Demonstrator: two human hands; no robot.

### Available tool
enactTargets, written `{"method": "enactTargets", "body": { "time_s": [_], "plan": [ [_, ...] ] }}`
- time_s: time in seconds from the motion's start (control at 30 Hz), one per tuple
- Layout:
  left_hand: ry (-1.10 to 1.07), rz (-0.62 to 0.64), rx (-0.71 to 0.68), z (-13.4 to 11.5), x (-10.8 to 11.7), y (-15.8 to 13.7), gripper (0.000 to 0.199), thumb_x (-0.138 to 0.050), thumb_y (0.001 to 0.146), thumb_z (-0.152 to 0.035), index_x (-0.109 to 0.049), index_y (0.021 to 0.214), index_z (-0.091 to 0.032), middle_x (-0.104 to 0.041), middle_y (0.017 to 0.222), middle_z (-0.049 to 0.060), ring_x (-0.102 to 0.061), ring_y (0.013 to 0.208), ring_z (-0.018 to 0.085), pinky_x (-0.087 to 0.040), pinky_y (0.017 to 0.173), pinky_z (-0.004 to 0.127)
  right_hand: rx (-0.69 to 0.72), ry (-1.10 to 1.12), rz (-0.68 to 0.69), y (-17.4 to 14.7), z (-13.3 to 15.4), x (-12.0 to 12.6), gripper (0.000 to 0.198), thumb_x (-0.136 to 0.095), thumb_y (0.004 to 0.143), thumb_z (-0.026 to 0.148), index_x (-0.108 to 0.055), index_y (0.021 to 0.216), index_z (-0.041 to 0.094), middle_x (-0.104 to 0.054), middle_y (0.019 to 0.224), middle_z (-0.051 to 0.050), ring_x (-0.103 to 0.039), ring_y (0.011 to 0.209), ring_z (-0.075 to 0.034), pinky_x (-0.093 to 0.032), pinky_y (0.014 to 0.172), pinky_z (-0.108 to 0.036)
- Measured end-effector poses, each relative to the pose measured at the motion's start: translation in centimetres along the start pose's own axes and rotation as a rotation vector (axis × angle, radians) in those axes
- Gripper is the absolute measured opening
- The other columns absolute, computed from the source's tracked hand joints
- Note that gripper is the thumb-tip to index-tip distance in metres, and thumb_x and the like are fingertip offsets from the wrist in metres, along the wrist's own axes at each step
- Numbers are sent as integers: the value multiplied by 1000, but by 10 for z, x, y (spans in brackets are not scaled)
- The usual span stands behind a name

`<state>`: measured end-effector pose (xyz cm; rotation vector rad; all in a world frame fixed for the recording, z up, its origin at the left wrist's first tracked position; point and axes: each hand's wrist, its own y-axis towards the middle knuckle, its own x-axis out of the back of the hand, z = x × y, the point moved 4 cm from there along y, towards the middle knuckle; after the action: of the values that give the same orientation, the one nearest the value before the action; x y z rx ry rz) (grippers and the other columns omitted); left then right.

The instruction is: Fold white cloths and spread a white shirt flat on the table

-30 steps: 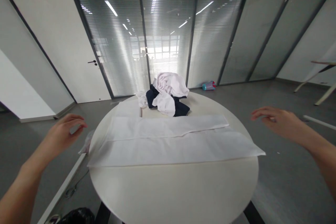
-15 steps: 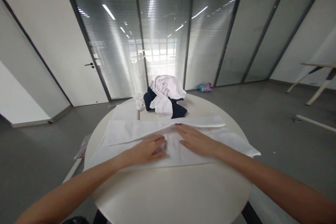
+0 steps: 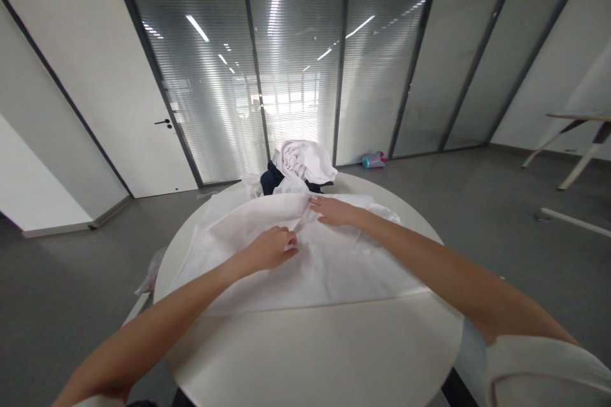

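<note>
A white cloth (image 3: 344, 273), which looks like a garment, lies spread across the round white table (image 3: 315, 350). My left hand (image 3: 273, 248) is over its middle, fingers loosely curled and thumb apart, with nothing visible between them. Farther forward, my right hand (image 3: 333, 211) rests on the cloth's upper part, fingers stretched out near the far edge. Behind that edge sits a heap of white fabric (image 3: 308, 161) on top of dark navy fabric (image 3: 270, 179). The cloth covers part of the navy fabric.
Glass partitions with blinds (image 3: 296, 82) and a white door (image 3: 86, 89) stand behind the table. A blue and red packet (image 3: 374, 159) lies on the floor by the glass. Another table (image 3: 582, 118) is at the right, a plastic bag (image 3: 151, 270) at the left.
Both hands have moved forward, the right one farther. The cloth's folded upper layer has been spread toward the heap and now hides more of the navy fabric.
</note>
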<state>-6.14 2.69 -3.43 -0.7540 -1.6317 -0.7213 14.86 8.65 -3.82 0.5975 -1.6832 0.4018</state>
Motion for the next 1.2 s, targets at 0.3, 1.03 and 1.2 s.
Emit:
{"method": "enactTargets", "body": {
  "time_s": [0.3, 1.03, 1.2],
  "plan": [
    [141, 11, -8, -9, -12, -5, 20, -57, 91, -19, -71, 106, -17, -69, 105, 11, -63, 103, 28, -47, 94, 41, 237, 8, -207, 4, 57, 10, 41, -58, 90, 14, -63, 131, 22, -64, 130, -11, -51, 123, -26, -39, 101, -42],
    [-311, -498, 17, -6, 37, -26, 118, -84, 68, -50, -13, 158, -23, -24, 157, 18, -23, 148, 37, -28, 118, 53, -55, 814, -918, 7, 12, 135, 20, -38, 101, 42, -45, 103, 24, -50, 78, 2, -53, 68, -16, -46, 70, -30],
    [-656, -441, 59, -12, 31, 7, 147, -89, 57, -53, 11, 158, -17, -22, 160, 23, -27, 147, 39, -29, 117, 53, -45, 915, -1284, 8, -12, 201, 34, -26, 103, 56, -40, 114, 28, -49, 92, -1, -56, 87, -18, -50, 81, -34]
  ]
}}
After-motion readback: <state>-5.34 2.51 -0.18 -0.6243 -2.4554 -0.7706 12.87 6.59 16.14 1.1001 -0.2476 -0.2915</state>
